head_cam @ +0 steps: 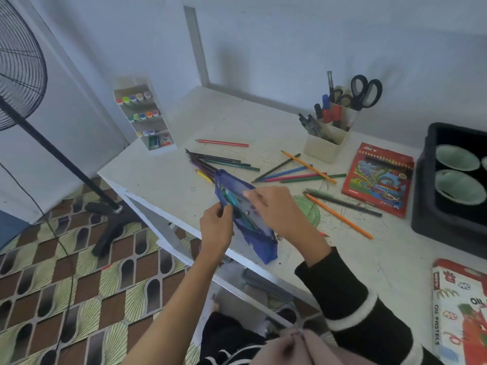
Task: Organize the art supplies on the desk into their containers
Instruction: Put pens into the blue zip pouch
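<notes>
The blue pencil pouch (263,246) was held tilted above the front edge of the white desk (237,114), its clear window facing up and showing pens inside. The left hand (216,227) gripped the pouch's left edge, fingers curled round it. The right hand (279,209) lay on the window side with fingers bent onto the pouch, gripping it. Motion blur hid whether this hand held anything else.

Loose coloured pencils (218,162) lay in a bundle just behind the pouch. A second spread (295,172) lay to the right, beside the red coloured-pencil box (378,179). A single red pencil (221,143) lay apart, farther back. A green protractor (308,209) rested next to the right hand, with an orange pencil (340,216) across its edge.

A cream pen holder (326,143) containing markers and scissors (366,92) stood behind. A marker rack (143,114) stood at the rear left corner.
</notes>
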`<state>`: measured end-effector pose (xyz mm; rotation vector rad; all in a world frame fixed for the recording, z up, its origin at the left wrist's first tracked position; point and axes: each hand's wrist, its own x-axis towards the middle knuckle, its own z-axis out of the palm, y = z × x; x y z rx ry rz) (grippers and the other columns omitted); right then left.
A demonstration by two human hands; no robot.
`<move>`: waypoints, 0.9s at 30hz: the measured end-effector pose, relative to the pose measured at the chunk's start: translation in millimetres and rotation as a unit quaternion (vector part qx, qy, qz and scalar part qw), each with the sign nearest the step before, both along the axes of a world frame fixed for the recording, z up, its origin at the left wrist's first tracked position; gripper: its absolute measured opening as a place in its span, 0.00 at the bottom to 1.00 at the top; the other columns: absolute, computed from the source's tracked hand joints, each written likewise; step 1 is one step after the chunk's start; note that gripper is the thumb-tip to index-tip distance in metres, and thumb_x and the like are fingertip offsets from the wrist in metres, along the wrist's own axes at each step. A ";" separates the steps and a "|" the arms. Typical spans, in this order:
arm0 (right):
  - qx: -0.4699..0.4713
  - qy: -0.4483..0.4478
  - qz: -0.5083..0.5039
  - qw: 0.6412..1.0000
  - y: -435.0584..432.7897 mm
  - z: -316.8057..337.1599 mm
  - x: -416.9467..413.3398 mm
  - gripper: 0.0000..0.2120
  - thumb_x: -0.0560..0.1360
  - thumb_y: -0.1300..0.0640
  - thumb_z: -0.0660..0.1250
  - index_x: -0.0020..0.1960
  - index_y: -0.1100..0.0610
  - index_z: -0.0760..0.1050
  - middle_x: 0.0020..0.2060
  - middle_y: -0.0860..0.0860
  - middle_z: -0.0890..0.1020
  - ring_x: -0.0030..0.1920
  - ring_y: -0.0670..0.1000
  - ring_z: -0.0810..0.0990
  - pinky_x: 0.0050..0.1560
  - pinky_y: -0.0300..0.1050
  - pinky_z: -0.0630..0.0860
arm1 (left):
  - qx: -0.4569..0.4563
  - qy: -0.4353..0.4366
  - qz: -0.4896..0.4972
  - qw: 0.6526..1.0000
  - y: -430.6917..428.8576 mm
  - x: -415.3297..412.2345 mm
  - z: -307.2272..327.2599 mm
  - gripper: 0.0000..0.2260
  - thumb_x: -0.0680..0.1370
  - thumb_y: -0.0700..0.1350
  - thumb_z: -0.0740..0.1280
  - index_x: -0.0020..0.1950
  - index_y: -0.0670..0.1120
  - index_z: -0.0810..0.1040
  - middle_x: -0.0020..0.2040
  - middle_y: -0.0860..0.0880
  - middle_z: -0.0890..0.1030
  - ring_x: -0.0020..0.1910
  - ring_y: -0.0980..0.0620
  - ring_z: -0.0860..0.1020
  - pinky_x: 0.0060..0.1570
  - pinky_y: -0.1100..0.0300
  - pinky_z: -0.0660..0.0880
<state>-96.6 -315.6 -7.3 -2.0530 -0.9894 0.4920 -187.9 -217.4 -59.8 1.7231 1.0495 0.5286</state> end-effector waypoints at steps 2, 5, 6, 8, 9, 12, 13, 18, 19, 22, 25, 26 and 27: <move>0.052 0.005 -0.102 0.993 -19.6 -8.4 15.7 0.16 0.79 0.54 0.60 0.41 0.65 0.78 0.35 0.59 0.81 0.38 0.58 0.81 0.44 0.52 0.78 | -0.001 0.007 0.002 1.000 0.5 -0.2 -1.7 0.15 0.79 0.40 0.59 0.32 0.42 0.67 0.28 0.45 0.70 0.25 0.49 0.69 0.22 0.67 0.63; -0.066 -0.061 -0.200 0.976 -52.7 -26.8 47.2 0.10 0.77 0.59 0.63 0.44 0.63 0.80 0.41 0.51 0.82 0.38 0.52 0.78 0.43 0.46 0.76 | -0.001 0.005 0.002 1.000 1.8 -2.0 -3.8 0.15 0.80 0.41 0.60 0.32 0.43 0.67 0.28 0.44 0.70 0.27 0.47 0.70 0.22 0.67 0.64; -0.137 -0.068 -0.209 0.966 -60.3 -35.8 55.8 0.09 0.77 0.58 0.64 0.45 0.63 0.79 0.44 0.50 0.81 0.39 0.52 0.77 0.43 0.45 0.74 | 0.002 0.006 0.003 1.000 2.8 -1.8 -3.9 0.16 0.79 0.41 0.60 0.31 0.43 0.67 0.27 0.45 0.70 0.28 0.46 0.70 0.25 0.64 0.65; -0.235 -0.068 -0.226 0.943 -65.9 -53.4 62.2 0.11 0.77 0.55 0.65 0.49 0.64 0.77 0.49 0.57 0.80 0.45 0.55 0.77 0.45 0.48 0.74 | 0.002 0.007 0.005 1.000 3.4 -0.9 -3.7 0.17 0.79 0.40 0.60 0.30 0.44 0.66 0.26 0.45 0.69 0.28 0.46 0.69 0.29 0.60 0.64; -0.258 -0.074 -0.233 0.935 -64.7 -59.8 60.3 0.13 0.77 0.53 0.65 0.51 0.64 0.75 0.52 0.59 0.78 0.50 0.57 0.76 0.49 0.50 0.75 | 0.000 0.007 0.005 1.000 3.4 -0.2 -4.0 0.16 0.79 0.40 0.60 0.30 0.44 0.66 0.26 0.45 0.69 0.28 0.46 0.69 0.29 0.60 0.63; -0.261 -0.119 -0.246 0.926 -54.0 -71.0 49.6 0.22 0.75 0.47 0.67 0.59 0.65 0.73 0.62 0.59 0.69 0.62 0.58 0.69 0.55 0.49 0.72 | -0.004 0.006 -0.003 1.000 3.3 1.9 -5.6 0.15 0.79 0.40 0.60 0.32 0.40 0.68 0.28 0.43 0.68 0.28 0.47 0.68 0.30 0.59 0.63; -0.254 -0.130 -0.246 0.926 -50.6 -72.0 47.1 0.24 0.74 0.46 0.67 0.60 0.64 0.73 0.63 0.58 0.68 0.63 0.57 0.67 0.55 0.49 0.72 | -0.005 0.004 -0.007 1.000 3.5 2.6 -6.5 0.14 0.78 0.41 0.60 0.34 0.37 0.69 0.28 0.41 0.69 0.29 0.47 0.68 0.31 0.57 0.63; -0.258 -0.128 -0.237 0.928 -41.5 -71.4 55.2 0.26 0.72 0.46 0.70 0.61 0.63 0.72 0.63 0.58 0.68 0.64 0.57 0.65 0.56 0.48 0.71 | -0.001 0.000 -0.017 1.000 6.5 6.7 -10.1 0.14 0.78 0.42 0.61 0.39 0.31 0.72 0.31 0.37 0.71 0.30 0.47 0.67 0.33 0.54 0.63; -0.260 -0.115 -0.240 0.928 -40.7 -70.4 57.7 0.28 0.71 0.47 0.71 0.62 0.63 0.70 0.63 0.58 0.68 0.65 0.57 0.65 0.56 0.48 0.71 | -0.001 -0.002 -0.020 1.000 7.1 7.2 -10.8 0.14 0.78 0.42 0.61 0.39 0.31 0.72 0.32 0.36 0.72 0.30 0.47 0.67 0.33 0.54 0.64; -0.251 -0.083 -0.249 0.932 -39.2 -69.5 60.1 0.32 0.68 0.48 0.75 0.64 0.61 0.67 0.62 0.58 0.69 0.63 0.58 0.67 0.55 0.49 0.72 | 0.000 -0.001 -0.023 1.000 6.5 8.2 -11.0 0.14 0.79 0.42 0.61 0.39 0.32 0.72 0.32 0.38 0.72 0.30 0.46 0.67 0.33 0.54 0.64; -0.186 -0.079 -0.266 0.943 -38.0 -64.1 56.3 0.19 0.71 0.56 0.72 0.58 0.55 0.68 0.53 0.55 0.77 0.53 0.56 0.76 0.45 0.50 0.75 | -0.002 -0.005 -0.027 1.000 6.5 7.9 -10.7 0.13 0.78 0.42 0.61 0.37 0.35 0.72 0.32 0.41 0.71 0.30 0.47 0.67 0.33 0.54 0.65; -0.173 -0.091 -0.265 0.944 -38.0 -58.8 53.6 0.14 0.74 0.58 0.68 0.57 0.54 0.68 0.50 0.54 0.79 0.50 0.56 0.77 0.43 0.49 0.76 | -0.001 -0.005 -0.027 1.000 6.9 7.6 -10.5 0.13 0.78 0.42 0.61 0.37 0.35 0.72 0.31 0.41 0.71 0.30 0.47 0.67 0.34 0.54 0.65; -0.156 -0.111 -0.263 0.946 -37.3 -53.5 52.0 0.11 0.76 0.58 0.66 0.57 0.53 0.70 0.48 0.53 0.80 0.48 0.56 0.78 0.42 0.49 0.76 | 0.000 -0.003 -0.027 1.000 7.6 7.3 -10.4 0.13 0.78 0.42 0.61 0.35 0.37 0.70 0.31 0.42 0.70 0.30 0.47 0.67 0.34 0.54 0.65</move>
